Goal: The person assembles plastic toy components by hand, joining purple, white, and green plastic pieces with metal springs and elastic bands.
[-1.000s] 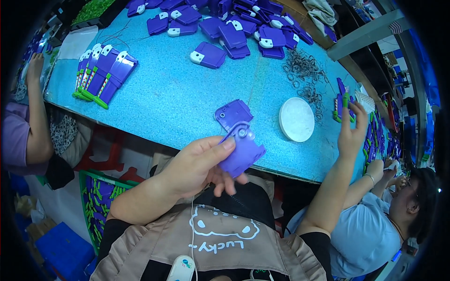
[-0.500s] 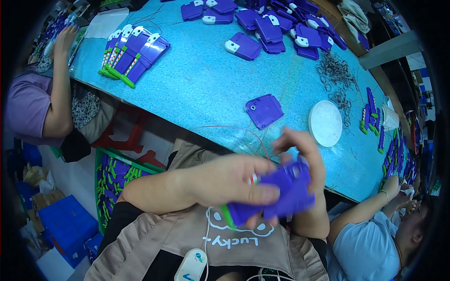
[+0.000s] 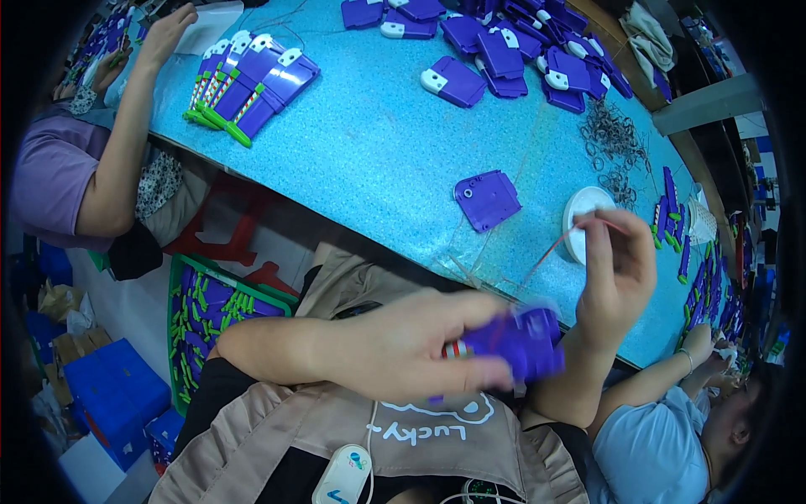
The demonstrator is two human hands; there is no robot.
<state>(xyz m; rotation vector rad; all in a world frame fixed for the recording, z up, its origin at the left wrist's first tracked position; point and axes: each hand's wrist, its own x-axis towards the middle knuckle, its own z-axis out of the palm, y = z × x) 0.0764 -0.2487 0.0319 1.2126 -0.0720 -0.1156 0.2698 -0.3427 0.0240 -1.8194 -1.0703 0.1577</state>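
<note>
Below the blue table's (image 3: 353, 160) near edge, the left hand (image 3: 411, 353) gripped a purple toy part (image 3: 516, 344), its long axis running left-right. The right hand (image 3: 617, 269) pinched a thin red band (image 3: 550, 248). Blue boxes (image 3: 113, 391) stood left of the table.

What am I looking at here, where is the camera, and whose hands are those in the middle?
The camera sits on a person's head and looks down through a very wide lens, so straight edges bend near the rim. The two bare hands in the middle are that person's own. The left hand grips a purple plastic toy part. The right hand pinches a thin red elastic band that runs toward that part. In front lies a speckled blue table with a flat purple plastic plate, a round white lid, a pile of thin bands and rows of assembled purple pieces. Other people sit at the left and lower right.
</note>
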